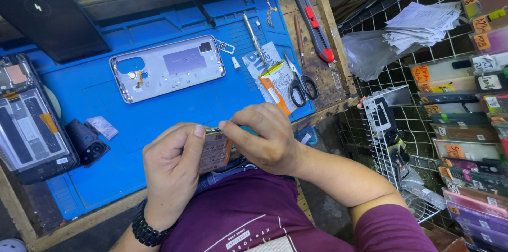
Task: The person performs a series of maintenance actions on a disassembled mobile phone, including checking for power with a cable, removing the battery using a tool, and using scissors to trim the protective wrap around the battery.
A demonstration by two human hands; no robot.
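The flat phone battery (214,151) sits near the person's lap, just off the near edge of the blue repair mat (159,104). The left hand (172,170) clamps it, thumb on top. The right hand (264,138) pinches its top edge, fingertips together, probably on a tab or strip; the view is too small to tell. Pulling slowly and flat, without bending the cell, would suit. Farther off lie the open phone back shell (169,67) and scissors (301,85).
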